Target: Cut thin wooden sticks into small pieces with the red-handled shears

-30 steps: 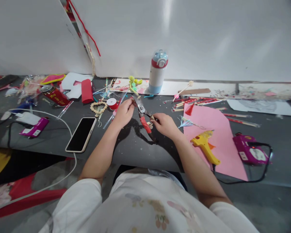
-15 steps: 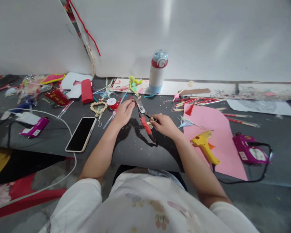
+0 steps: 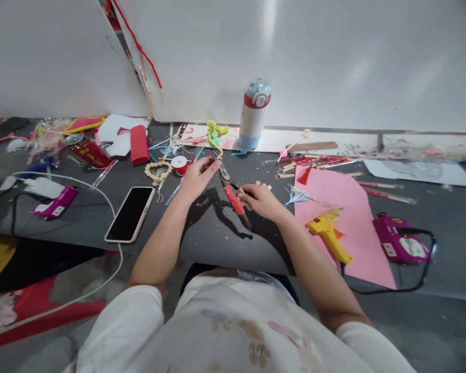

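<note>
the right hand [image 3: 261, 199] has its fingers curled closely around the dark handle of the shears [image 3: 226, 177], while the red-taped handle [image 3: 233, 200] slants out below the fingers towards the person's body, apparently outside the palm. the left hand [image 3: 200, 177] is drawn narrow, thumb and fingertips together up by the blades. a small pale piece [image 3: 219, 154] shows at the blade end, just beyond those fingertips; whether they pinch it or the metal, i cannot tell. one hand at each end of the tool probably keeps it steady and its blades within view, tipped away from the body

so the shears lie between the two grips: blades against or just beside the left fingertips, dark handle inside the right fingers, the whole tool seemingly held a little above the dark table [image 3: 205, 246], judging by its shadow

just left of the left grip stands a spool of red ribbon [image 3: 180, 169]. beyond both hands is an upright bottle [image 3: 253, 116], likely set back to leave the hands room. to the right of the right grip, a yellow glue gun [image 3: 329, 233] rests on a pink sheet [image 3: 359, 233], perhaps to shield the table from drips
</note>
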The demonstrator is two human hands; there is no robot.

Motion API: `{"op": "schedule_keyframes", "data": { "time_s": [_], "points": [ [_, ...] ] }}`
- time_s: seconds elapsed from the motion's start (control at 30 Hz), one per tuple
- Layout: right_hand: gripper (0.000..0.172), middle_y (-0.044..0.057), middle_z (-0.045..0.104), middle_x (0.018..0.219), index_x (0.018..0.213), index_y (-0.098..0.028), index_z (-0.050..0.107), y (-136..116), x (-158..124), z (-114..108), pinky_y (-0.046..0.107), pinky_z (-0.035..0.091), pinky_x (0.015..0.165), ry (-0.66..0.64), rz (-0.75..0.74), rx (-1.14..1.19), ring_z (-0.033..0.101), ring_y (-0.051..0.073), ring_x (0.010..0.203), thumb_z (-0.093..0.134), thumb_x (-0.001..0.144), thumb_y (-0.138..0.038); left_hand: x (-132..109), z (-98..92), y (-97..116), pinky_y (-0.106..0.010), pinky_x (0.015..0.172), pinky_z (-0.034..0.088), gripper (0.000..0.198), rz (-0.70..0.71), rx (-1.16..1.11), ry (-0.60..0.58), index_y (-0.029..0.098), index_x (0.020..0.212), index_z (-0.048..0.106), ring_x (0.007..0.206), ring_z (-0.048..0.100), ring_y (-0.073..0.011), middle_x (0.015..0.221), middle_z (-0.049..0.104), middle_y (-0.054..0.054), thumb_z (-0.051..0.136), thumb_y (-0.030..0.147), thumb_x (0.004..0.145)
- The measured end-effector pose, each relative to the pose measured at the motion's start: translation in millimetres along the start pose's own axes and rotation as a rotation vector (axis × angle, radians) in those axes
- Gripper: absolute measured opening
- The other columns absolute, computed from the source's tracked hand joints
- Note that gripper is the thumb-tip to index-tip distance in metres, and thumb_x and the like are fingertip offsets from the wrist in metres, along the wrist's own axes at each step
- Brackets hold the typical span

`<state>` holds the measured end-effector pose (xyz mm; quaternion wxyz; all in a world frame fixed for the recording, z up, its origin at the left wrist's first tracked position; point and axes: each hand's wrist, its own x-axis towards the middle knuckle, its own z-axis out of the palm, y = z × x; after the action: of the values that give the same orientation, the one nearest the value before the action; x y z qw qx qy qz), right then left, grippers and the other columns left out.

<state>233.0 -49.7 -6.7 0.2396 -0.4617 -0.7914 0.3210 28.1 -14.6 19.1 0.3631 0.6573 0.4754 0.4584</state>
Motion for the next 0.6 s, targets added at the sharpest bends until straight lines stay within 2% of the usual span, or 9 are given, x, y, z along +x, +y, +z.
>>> {"op": "schedule_keyframes", "data": {
  "time_s": [0.23,0.43,0.6],
  "points": [
    [0.024,-0.003,0.047,0.061,0.063,-0.018,0.041,1.2,1.4,-0.1,0.024,0.025,0.057,0.006,0.006,-0.009,0.038,0.010,0.057,0.043,0.085,-0.029,1.0,-1.8,-4.3,-0.023,0.061,0.038,0.045,0.025,0.049,0.016,0.018,0.092,0.064,0.068,0.051,-0.0128,0.077,0.060,-0.002,0.055,0.059,0.077],
    [0.026,-0.004,0.042,0.057,0.061,-0.018,0.038,-0.3,0.1,-2.5,0.024,0.024,0.056,-0.013,0.007,0.018,0.035,0.009,0.055,0.044,0.084,-0.030,-0.9,-4.9,0.4,-0.023,0.062,0.040,0.053,0.033,0.172,-0.021,0.016,0.101,0.064,0.065,0.052,-0.0119,0.077,0.061,-0.002,0.048,0.062,0.080],
    [0.025,-0.004,0.040,0.055,0.061,-0.019,0.037,1.0,-0.6,-3.9,0.024,0.023,0.055,-0.035,0.016,0.028,0.035,0.009,0.054,0.044,0.083,-0.030,-2.1,-5.9,3.5,-0.026,0.068,0.046,0.061,0.072,0.259,-0.031,0.016,0.114,0.059,0.073,0.057,-0.0144,0.086,0.065,-0.005,0.043,0.064,0.081]
  ]
}}
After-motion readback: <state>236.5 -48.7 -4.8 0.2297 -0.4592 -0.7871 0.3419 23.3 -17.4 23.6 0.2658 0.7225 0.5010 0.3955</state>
